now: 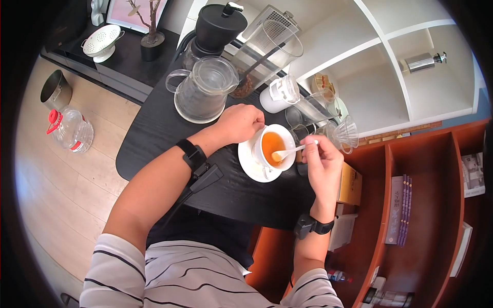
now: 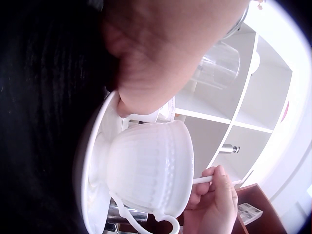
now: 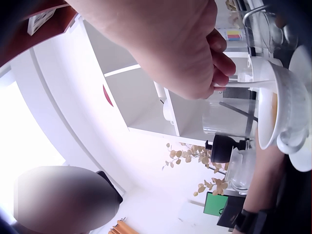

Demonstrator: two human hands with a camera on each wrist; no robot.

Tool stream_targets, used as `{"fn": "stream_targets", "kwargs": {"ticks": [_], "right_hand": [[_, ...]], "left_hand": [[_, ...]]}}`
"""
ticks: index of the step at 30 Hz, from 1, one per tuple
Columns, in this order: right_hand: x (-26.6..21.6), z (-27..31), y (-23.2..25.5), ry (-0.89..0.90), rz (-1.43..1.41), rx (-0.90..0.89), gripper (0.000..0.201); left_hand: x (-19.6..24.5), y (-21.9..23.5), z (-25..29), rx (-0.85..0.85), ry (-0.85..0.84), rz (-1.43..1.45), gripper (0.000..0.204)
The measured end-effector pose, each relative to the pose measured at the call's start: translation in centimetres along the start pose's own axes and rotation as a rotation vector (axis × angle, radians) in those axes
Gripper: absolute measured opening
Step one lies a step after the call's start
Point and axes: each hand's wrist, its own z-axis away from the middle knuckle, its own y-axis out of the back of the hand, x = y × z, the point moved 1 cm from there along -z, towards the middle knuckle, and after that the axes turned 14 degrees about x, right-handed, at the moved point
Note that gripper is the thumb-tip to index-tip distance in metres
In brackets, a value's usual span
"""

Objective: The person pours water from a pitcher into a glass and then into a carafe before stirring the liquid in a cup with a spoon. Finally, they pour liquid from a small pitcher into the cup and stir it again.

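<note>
A white ribbed cup [image 1: 286, 134] with amber liquid stands on a white saucer [image 1: 250, 163]. My right hand [image 1: 324, 167] pinches the handle of a white spoon [image 1: 291, 151], whose bowl dips into the liquid. On the far side of the cup, my left hand [image 1: 239, 123] grips the saucer's edge with curled fingers. The left wrist view has that hand [image 2: 151, 58] right at the rim of the saucer [image 2: 92, 146], beside the cup [image 2: 151, 165]. From the right wrist, the spoon [image 3: 251, 85] leans over the cup's rim.
A glass carafe [image 1: 205, 87], a black grinder [image 1: 220, 31], a tall clear container [image 1: 272, 46] and a white jar [image 1: 280, 95] stand behind on the black table [image 1: 226, 192]. Clear glassware [image 1: 344, 134] is at the right, near brown shelves [image 1: 382, 154]. A plastic bottle [image 1: 72, 131] stands on the floor.
</note>
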Motion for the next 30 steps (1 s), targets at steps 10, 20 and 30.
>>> {"fn": "stream_targets", "kwargs": {"ticks": [10,20,30], "right_hand": [[-0.5,-0.8,-1.1,0.243,0.018,0.103,0.013],[-0.3,0.5,-1.4,0.074,-0.111,-0.12,0.015],[0.0,-0.6,0.3,0.161,0.236,0.136,0.015]], "left_hand": [[-0.2,0.0,0.0,0.002,-0.012,0.01,0.019],[0.0,0.0,0.1,0.006,0.002,0.009,0.018],[0.0,0.1,0.0,-0.004,0.002,0.01,0.019]]}}
